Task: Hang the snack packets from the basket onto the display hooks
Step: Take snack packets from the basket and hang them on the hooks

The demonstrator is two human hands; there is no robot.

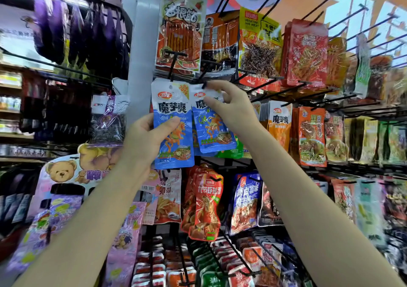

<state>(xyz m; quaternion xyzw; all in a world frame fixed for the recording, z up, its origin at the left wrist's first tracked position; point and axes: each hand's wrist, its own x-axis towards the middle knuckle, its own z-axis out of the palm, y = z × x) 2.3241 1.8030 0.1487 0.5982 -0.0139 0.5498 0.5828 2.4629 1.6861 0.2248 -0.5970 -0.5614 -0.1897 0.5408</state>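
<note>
My left hand (146, 139) grips one blue packet (172, 130) at its side edge; my right hand (229, 108) pinches the top of a second blue packet (214, 130) just under a black hook (203, 75). I'd square its punched hole to the hook tip, then slide it on straight.

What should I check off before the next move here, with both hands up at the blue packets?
1. Left hand grips the left blue packet: ok.
2. Right hand pinches the top of the right blue packet: ok.
3. Left packet's hang hole visible and unobstructed: ok.
4. Right packet's hole lined up with the hook: cannot tell, fingers cover it.
5. Either packet already threaded on a hook: cannot tell.
6. Basket in view for the next packet: not ok.
</note>
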